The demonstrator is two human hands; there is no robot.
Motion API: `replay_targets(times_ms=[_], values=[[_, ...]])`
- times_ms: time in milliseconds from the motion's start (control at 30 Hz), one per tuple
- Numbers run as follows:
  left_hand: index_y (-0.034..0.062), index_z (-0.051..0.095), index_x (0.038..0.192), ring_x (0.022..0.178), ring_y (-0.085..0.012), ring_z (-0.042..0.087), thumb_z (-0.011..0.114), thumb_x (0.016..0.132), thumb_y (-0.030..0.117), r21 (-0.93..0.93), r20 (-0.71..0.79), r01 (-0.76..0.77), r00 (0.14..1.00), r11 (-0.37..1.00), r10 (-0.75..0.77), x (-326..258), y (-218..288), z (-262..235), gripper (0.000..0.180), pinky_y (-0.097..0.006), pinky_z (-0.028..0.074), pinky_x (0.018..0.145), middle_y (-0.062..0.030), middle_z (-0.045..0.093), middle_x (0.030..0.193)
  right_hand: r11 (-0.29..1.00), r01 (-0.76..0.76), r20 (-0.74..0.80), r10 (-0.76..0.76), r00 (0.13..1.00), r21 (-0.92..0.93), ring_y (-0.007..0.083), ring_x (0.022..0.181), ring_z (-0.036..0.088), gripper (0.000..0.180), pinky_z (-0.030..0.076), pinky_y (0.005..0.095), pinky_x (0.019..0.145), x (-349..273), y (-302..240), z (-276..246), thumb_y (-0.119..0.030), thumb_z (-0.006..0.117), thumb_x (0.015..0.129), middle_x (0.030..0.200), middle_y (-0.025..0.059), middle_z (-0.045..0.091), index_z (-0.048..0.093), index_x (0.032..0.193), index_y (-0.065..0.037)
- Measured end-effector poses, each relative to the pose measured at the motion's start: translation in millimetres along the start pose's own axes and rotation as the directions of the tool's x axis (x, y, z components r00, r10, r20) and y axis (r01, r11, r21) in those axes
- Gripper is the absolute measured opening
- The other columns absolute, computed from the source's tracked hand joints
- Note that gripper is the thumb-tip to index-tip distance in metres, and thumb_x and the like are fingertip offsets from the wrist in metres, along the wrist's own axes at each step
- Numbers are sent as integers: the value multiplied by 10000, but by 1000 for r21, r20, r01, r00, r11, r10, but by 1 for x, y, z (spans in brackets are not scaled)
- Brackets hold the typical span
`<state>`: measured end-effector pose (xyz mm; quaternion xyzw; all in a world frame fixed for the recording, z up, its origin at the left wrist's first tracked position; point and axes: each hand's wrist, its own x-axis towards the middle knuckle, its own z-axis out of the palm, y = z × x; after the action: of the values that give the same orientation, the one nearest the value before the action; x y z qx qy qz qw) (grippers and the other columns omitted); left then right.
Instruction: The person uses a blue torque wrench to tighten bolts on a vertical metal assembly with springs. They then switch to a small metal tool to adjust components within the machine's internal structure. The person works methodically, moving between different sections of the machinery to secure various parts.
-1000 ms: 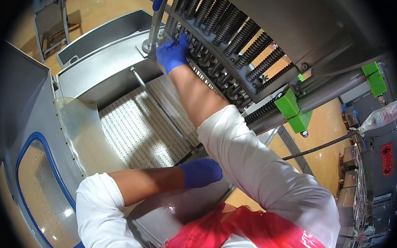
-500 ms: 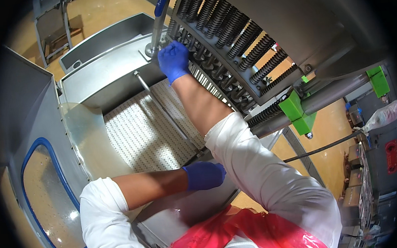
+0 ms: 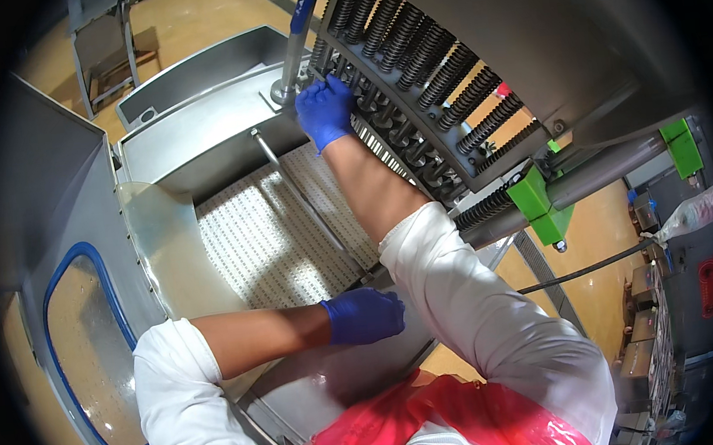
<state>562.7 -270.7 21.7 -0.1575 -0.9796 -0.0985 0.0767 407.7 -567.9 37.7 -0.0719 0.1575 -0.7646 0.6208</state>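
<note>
In a blue glove, my right hand [image 3: 326, 110] is curled at the far end of a row of metal parts [image 3: 393, 121] below a spring bank. What its fingers close on, if anything, is hidden. Closer to my body, my left hand [image 3: 365, 315], also blue-gloved, is closed at the near edge of the machine, beside the end of a thin metal rod [image 3: 305, 197]. Its fingertips are turned away, so I cannot see what they grip. Between the two hands lies a white perforated conveyor belt [image 3: 258, 242].
Dark coil springs [image 3: 406, 41] hang under a raised steel housing [image 3: 548, 51] on the right. Green clamps [image 3: 541, 206] hold a thick bar. A blue-handled lever [image 3: 300, 31] stands beyond my right hand. At left is a steel panel with a blue-rimmed window [image 3: 90, 349].
The whole view has shifted slightly, with the machine appearing a little further right. My right hand stays near the same metal parts, and my left hand remains closed at the near edge.
</note>
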Motion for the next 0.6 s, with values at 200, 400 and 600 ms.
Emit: replay_targets(times_ms=[200,400,600], values=[[36,640,899,845,-382,656,551,885,151,-213,-81,21,996,977,-39,-25,-23,-7,146,-467,557,733,-196,640,933,999,-37,-207,36,978,-2,94,743,562,282,479,277,699,-16,11,23,-393,638,919,875,-36,558,563,925,-121],[32,660,896,818,-401,647,550,891,162,-200,-52,99,992,975,-112,-28,-22,-18,170,-474,546,751,-210,652,877,995,-44,-40,48,998,95,85,793,591,246,493,303,726,5,-2,1,-382,588,947,863,-54,576,580,919,-137],[45,671,918,865,-358,653,554,897,174,-189,-56,164,983,968,-177,-36,-29,-19,176,-449,550,750,-173,656,906,996,-94,-60,95,994,8,73,801,554,280,473,269,711,-4,3,6,-455,583,958,805,-97,527,579,858,-193]])
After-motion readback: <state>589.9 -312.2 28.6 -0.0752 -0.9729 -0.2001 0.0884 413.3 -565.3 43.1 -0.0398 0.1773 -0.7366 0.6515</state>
